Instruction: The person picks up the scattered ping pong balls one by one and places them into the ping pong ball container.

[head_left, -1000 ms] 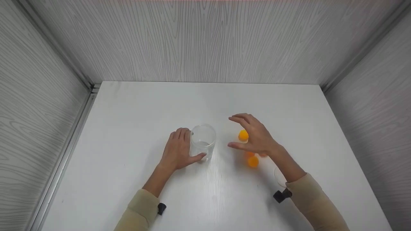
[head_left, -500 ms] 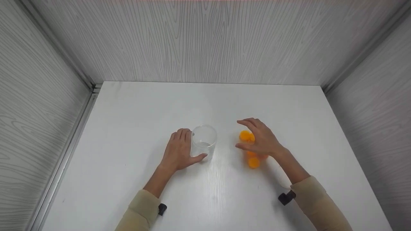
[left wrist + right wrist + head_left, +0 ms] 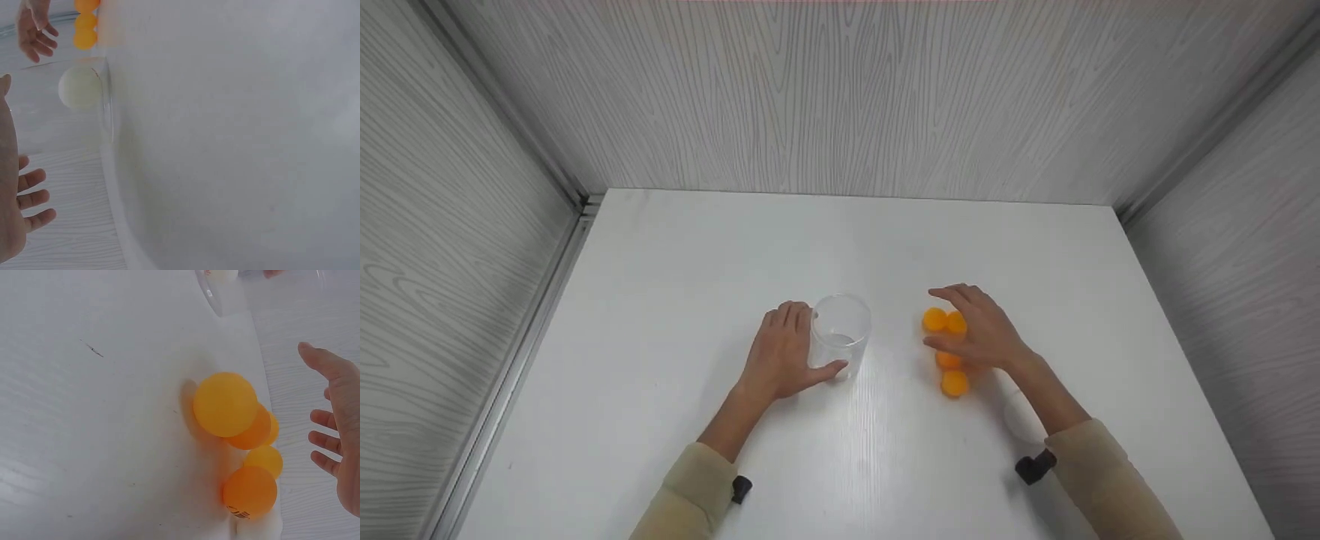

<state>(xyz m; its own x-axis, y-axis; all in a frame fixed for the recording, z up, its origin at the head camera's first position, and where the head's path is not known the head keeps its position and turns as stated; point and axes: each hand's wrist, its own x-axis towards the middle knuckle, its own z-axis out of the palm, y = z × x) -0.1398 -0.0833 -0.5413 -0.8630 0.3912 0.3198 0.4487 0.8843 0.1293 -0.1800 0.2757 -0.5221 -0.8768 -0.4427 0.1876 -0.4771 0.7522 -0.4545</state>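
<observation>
We note clear cup (image 3: pixel 841 334) at 2 o'clock from spread left hand (image 3: pixel 781 354); orange balls (image 3: pixel 955 384) at 7–9 from spread right hand (image 3: pixel 981 334), since shifted toward 4.

Balls (image 3: pixel 955 384) right of the cup (image 3: pixel 851 348)

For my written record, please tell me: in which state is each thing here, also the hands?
Clear container: upright, uncovered at the top.
White ball: inside the container, near its base.
Orange balls: grouped on the table, outside the container.
Left hand: at the container, fingers extended.
Right hand: holding nothing.
</observation>
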